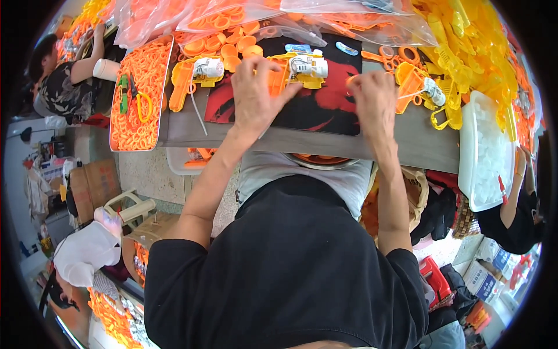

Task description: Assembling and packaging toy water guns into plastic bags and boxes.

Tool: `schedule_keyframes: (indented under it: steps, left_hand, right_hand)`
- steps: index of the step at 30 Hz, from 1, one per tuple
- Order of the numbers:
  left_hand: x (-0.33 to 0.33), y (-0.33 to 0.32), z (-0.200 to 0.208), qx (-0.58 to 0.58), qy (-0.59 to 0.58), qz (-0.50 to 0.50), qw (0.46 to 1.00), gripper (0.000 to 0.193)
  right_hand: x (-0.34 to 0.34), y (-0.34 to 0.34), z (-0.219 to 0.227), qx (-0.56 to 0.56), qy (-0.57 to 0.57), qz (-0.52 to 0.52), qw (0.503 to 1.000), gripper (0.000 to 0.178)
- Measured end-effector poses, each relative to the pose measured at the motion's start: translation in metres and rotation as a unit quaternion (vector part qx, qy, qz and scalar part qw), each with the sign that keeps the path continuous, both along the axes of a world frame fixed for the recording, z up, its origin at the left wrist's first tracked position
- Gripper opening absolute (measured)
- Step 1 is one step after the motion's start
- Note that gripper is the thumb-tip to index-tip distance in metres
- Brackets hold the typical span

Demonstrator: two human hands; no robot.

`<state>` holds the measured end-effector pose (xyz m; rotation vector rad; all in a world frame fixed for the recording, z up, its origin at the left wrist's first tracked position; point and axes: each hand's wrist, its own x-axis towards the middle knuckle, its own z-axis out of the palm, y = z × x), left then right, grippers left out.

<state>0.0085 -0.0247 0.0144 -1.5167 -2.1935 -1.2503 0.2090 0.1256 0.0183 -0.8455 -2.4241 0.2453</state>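
Note:
On the dark red-and-black mat [325, 110] lies an orange toy gun shell [279, 80] with a white mechanism [311, 66] set in it. My left hand [254, 96] grips the shell's left part, thumb along its lower edge. To the right of it, my right hand [376, 104] is closed, with a bit of orange showing at its fingertips; the fingers hide most of that small piece. Another orange shell with a white mechanism [208, 68] lies left of my left hand, a white tube hanging from it. A third orange shell [408, 84] sits just beyond my right hand.
At the left stands a tray [112, 139] of small orange rings, with green-handled cutters [124, 94] and yellow-handled pliers [144, 107] on top. Bags of orange parts [232, 14] line the back. Yellow parts [465, 46] and a white bin [472, 174] of translucent pieces are at right. Other people sit both sides.

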Motion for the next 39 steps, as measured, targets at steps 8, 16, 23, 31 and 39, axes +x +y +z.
schedule_keyframes:
  steps: [8, 16, 23, 31, 39]
  left_hand:
    - [0.004, -0.002, 0.006, -0.143, 0.151, 0.018, 0.978, 0.029]
    - [-0.02, 0.006, -0.009, -0.066, 0.066, -0.076, 0.993, 0.019]
    - [-0.008, 0.008, -0.014, -0.054, 0.049, -0.056, 0.996, 0.024]
    - [-0.03, 0.015, -0.008, -0.093, -0.045, -0.092, 0.99, 0.03]
    - [-0.04, 0.028, -0.01, -0.115, -0.039, -0.125, 0.985, 0.031]
  right_hand:
    - [-0.005, -0.062, -0.018, -0.054, 0.044, 0.065, 0.995, 0.018]
    - [-0.029, -0.069, -0.006, -0.052, 0.166, 0.1, 0.98, 0.026]
    - [-0.056, -0.074, -0.015, 0.029, 0.107, 0.075, 0.991, 0.029]
    - [-0.05, -0.048, -0.004, 0.093, 0.011, 0.191, 0.977, 0.037]
    - [-0.056, -0.099, -0.02, 0.084, -0.01, 0.086, 0.993, 0.039]
